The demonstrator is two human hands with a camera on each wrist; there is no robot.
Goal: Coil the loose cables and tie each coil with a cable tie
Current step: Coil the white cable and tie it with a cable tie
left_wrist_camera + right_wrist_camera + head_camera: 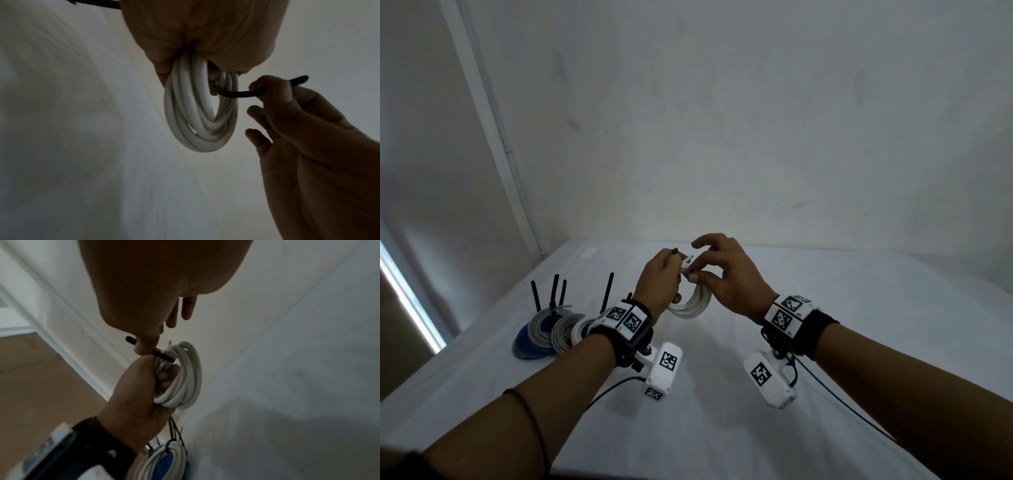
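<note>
A coil of white cable (693, 301) (197, 113) (183, 376) hangs in the air above the white table (825, 325). My left hand (659, 284) (139, 395) grips the coil at its top, fingers curled through the loop. A black cable tie (240, 93) (162, 355) passes round the coil's strands. My right hand (726, 277) (287, 104) pinches the tie's tail between thumb and forefinger, the other fingers spread. The tie's free end (298, 79) sticks out past the fingers.
At the left of the table lie several tied coils, grey and blue (544, 334) and white (164, 464), with black tie tails (556, 291) standing up. Walls close off the far edge and the left corner. Black leads (842, 404) trail from the wrist cameras.
</note>
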